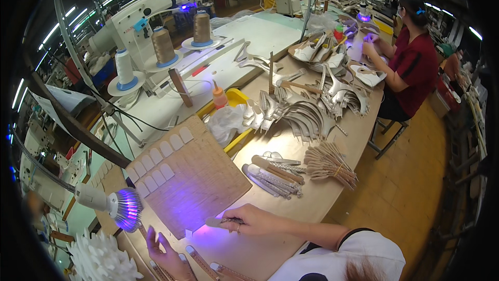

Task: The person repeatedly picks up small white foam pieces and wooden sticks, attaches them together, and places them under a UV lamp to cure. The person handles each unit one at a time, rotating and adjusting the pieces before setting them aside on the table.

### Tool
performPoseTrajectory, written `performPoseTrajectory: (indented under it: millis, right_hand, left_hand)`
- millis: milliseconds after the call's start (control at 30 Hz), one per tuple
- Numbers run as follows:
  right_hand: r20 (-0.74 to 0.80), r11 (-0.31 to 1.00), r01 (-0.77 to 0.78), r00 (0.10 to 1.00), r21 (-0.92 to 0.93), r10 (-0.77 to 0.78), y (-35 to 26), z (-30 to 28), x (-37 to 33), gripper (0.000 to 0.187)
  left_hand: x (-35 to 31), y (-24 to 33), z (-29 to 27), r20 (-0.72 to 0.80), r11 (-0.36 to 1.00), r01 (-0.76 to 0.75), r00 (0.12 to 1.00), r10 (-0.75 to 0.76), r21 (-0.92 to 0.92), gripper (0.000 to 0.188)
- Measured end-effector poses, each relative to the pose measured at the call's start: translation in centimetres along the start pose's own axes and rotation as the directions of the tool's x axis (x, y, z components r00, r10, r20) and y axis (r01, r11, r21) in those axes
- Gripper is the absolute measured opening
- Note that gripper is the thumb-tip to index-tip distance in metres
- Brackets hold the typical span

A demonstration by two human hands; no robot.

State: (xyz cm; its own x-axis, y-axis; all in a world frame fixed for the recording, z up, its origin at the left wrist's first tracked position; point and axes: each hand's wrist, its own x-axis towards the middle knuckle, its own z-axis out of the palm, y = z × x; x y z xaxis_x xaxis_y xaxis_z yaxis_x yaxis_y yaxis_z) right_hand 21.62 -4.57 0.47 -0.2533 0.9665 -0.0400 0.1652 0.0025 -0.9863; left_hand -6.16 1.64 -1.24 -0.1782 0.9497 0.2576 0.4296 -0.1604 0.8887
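Note:
My right hand [252, 219] is closed on a short shoe strap, whose rounded grey-beige end [214, 222] sticks out past the fingertips. It is over the table close to the lower edge of a wooden board [208, 177]. A small white patch [188, 233] stands at that board edge, under purple light. Lower left, my left hand [169, 255] has its fingers apart, and nothing shows between them. Several brown straps with white tips [195, 254] lie beside the left hand. Rows of white rounded patches [161, 151] lie on the board's upper left part.
A lamp [123, 208] glows purple left of the board, above a white spiky pile [101, 255]. Strap bundles [273, 177], a tied beige bundle [330, 164] and silver shoe pieces [306, 117] cover the table farther off. A co-worker in red [416, 57] sits at the far right.

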Motion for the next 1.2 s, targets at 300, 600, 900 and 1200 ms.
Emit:
performPoseTrajectory:
  millis: [300, 600, 900, 1200]
  right_hand:
    - [-0.058, 0.994, -0.043, 0.998, -0.101, 0.037, 0.6, -0.9, 0.4, 0.027]
    - [-0.220, 0.994, 0.005, 0.975, -0.110, -0.029, 5.0, -0.5, 3.0, 0.023]
    - [-0.212, 0.938, -0.122, 0.976, -0.324, 0.053, 5.6, 0.0, 3.6, 0.021]
    - [-0.169, 0.940, -0.149, 0.981, -0.309, 0.100, 5.2, 0.0, 3.8, 0.021]
  left_hand:
    - [4.3, -7.2, 3.3, 0.219, 0.744, -0.169, 0.975, 0.031, 0.646, 0.060]
    - [2.7, -6.2, 6.0, 0.141, 0.831, -0.162, 0.985, 0.101, 0.533, 0.056]
    - [3.8, -2.8, 5.5, 0.022, 0.944, -0.103, 0.995, 0.101, 0.313, 0.032]
    - [8.9, -1.9, 10.3, 0.075, 0.889, -0.275, 0.961, 0.267, 0.365, 0.032]
